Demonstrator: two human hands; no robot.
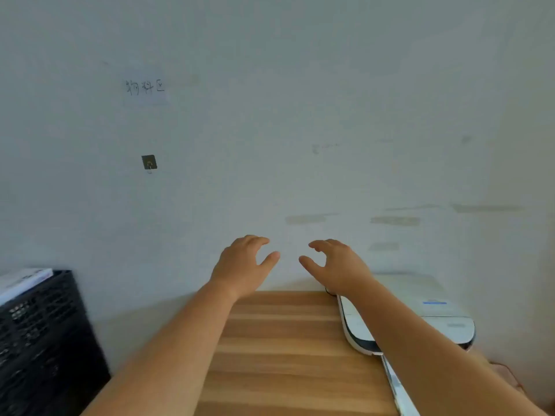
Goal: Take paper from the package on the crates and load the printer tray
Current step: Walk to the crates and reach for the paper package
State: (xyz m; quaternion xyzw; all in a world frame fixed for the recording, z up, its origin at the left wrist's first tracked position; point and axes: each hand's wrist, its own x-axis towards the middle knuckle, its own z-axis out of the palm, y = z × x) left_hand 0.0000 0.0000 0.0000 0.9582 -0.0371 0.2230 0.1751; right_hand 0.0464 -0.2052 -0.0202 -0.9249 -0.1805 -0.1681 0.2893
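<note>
Wood-grain desk (285,355) nearest, bare surface between both forearms, far edge against wall (300,115). White printer (444,313) on right part of desk, partly hidden by right arm, long axis running near-to-far along desk's right side. Left hand (243,265) and right hand (336,265) raised above desk's far edge, fingers spread and curled, grasping nothing, close but apart. Black crates (45,340) at far left, off desk's left edge; paper package (24,280) on top, only a corner visible. Handwritten note (145,87) and small dark hook (149,162) on wall.
</note>
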